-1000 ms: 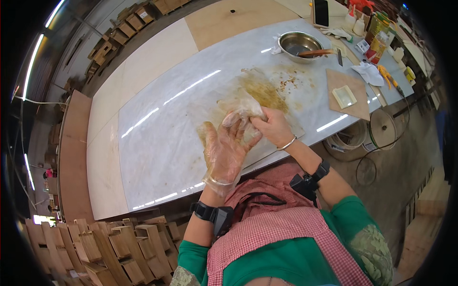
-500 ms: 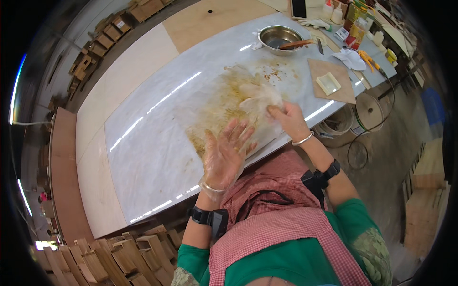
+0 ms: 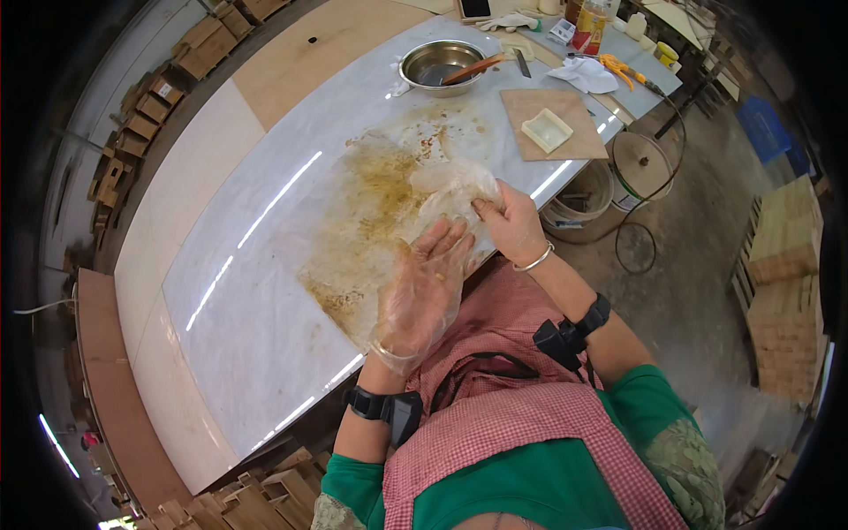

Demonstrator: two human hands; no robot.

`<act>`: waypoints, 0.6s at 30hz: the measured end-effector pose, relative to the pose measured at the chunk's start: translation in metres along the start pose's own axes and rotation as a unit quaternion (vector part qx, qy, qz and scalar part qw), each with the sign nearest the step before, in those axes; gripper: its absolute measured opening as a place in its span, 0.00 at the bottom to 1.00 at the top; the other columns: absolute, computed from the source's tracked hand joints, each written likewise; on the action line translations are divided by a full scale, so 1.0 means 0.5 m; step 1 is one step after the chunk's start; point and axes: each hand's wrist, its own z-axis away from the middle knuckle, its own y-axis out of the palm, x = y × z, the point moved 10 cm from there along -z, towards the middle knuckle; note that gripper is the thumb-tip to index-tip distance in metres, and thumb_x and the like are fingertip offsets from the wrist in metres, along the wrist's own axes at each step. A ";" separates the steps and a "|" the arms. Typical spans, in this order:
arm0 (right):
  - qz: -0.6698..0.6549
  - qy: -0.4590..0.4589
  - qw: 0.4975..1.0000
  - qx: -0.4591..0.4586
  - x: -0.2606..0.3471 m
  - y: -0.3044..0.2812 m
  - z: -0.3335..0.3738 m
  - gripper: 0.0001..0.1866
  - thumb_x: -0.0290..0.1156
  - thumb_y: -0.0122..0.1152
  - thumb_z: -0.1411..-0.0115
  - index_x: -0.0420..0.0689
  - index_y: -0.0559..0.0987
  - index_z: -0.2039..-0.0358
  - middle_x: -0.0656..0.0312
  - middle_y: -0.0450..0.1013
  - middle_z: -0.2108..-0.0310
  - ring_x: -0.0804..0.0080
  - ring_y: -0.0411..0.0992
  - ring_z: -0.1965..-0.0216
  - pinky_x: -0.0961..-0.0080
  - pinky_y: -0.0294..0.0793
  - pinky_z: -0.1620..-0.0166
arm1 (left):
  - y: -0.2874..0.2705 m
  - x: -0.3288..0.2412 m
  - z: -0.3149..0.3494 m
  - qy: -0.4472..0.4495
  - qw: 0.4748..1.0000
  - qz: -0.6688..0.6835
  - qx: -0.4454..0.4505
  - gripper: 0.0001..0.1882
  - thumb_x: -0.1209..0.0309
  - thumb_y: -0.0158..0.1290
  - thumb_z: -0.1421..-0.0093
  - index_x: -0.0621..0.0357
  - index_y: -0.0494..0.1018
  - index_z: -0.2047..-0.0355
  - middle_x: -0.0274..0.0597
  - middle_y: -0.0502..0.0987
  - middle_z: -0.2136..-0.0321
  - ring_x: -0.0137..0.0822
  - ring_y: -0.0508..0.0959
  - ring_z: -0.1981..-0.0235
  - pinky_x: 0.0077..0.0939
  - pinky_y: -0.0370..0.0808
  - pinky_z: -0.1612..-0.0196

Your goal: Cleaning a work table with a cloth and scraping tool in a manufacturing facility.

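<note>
My left hand (image 3: 419, 287), in a thin clear plastic glove, is held palm up with its fingers stretched out above the table's near edge. Brownish smears show on its fingers. My right hand (image 3: 514, 227) is bare and pinches a crumpled clear plastic glove (image 3: 455, 187) between thumb and fingers, just beyond the left fingertips. Beneath both lies a sheet of clear film (image 3: 353, 230) stained yellow-brown, spread on the glossy grey-white tabletop (image 3: 238, 203). Whether the held glove touches the film I cannot tell.
A steel bowl (image 3: 439, 67) with a wooden-handled brush (image 3: 477, 67) across its rim stands farther back. To the right, a square board (image 3: 565, 102) carries a cream dish (image 3: 546, 131). Orange-handled pliers (image 3: 618, 69) lie beyond, beside a white cloth (image 3: 585, 75). Buckets (image 3: 640, 163) stand below.
The view has shifted, so the table's things appear farther left. My right hand has drawn the plastic glove closer to the left fingertips. The left hand's fingers have come closer together.
</note>
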 end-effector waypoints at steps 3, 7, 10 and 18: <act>-0.143 0.023 0.986 0.079 0.022 0.015 -0.002 0.11 0.29 0.57 0.47 0.37 0.74 0.64 0.61 0.74 0.75 0.79 0.69 0.73 0.78 0.69 0.68 | 0.016 -0.014 0.013 0.006 1.000 -0.004 0.018 0.38 0.42 0.40 0.44 0.60 0.55 0.44 0.50 0.56 0.43 0.47 0.56 0.42 0.43 0.54 0.40; -0.267 0.058 0.940 0.202 0.031 0.059 0.027 0.10 0.27 0.55 0.45 0.36 0.74 0.63 0.65 0.74 0.73 0.81 0.68 0.72 0.81 0.69 0.66 | 0.011 -0.006 0.012 -0.001 0.998 0.054 0.024 0.37 0.44 0.41 0.43 0.61 0.54 0.44 0.50 0.57 0.44 0.47 0.56 0.41 0.40 0.53 0.39; -0.213 0.042 0.964 0.153 0.028 0.033 0.028 0.09 0.25 0.54 0.45 0.36 0.73 0.64 0.63 0.74 0.73 0.80 0.70 0.71 0.80 0.70 0.66 | 0.047 0.009 0.008 -0.010 0.999 0.028 0.041 0.38 0.44 0.40 0.42 0.62 0.52 0.43 0.52 0.56 0.43 0.47 0.57 0.42 0.40 0.54 0.40; -0.087 0.018 0.995 0.041 0.011 -0.034 0.021 0.09 0.27 0.53 0.44 0.35 0.73 0.65 0.63 0.73 0.75 0.80 0.69 0.73 0.81 0.69 0.69 | 0.041 0.037 -0.007 0.003 0.994 -0.110 -0.014 0.39 0.42 0.37 0.42 0.62 0.52 0.42 0.50 0.55 0.42 0.48 0.57 0.42 0.43 0.57 0.41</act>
